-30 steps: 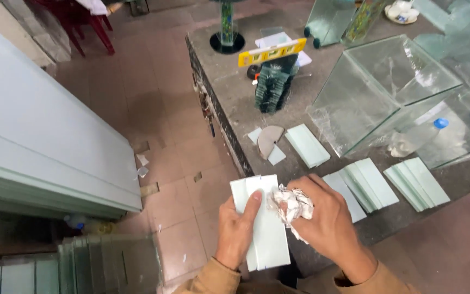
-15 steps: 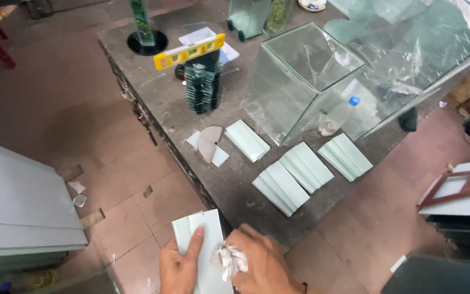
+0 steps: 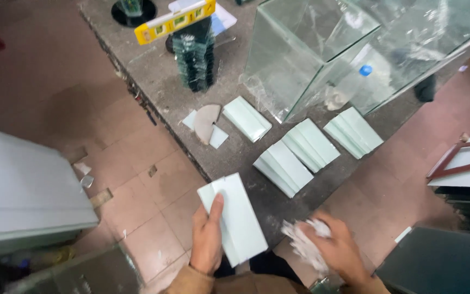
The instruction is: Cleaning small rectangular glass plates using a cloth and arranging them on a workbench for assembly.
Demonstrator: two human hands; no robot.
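Our left hand (image 3: 206, 239) grips a small stack of pale glass strips (image 3: 235, 218), fingers wrapped under, thumb on top, at the counter (image 3: 153, 81) edge. Right hand (image 3: 335, 247) clutches a crumpled rag (image 3: 303, 242) just beside. Glass looks stiff, slick, sharp-edged, breakable; hold by the long edges w/ care.

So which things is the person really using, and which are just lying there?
In use:
- left hand holding pale glass strips
- right hand gripping a crumpled white rag

Just lying about:
- glass tank
- yellow level
- three piles of glass strips on the table
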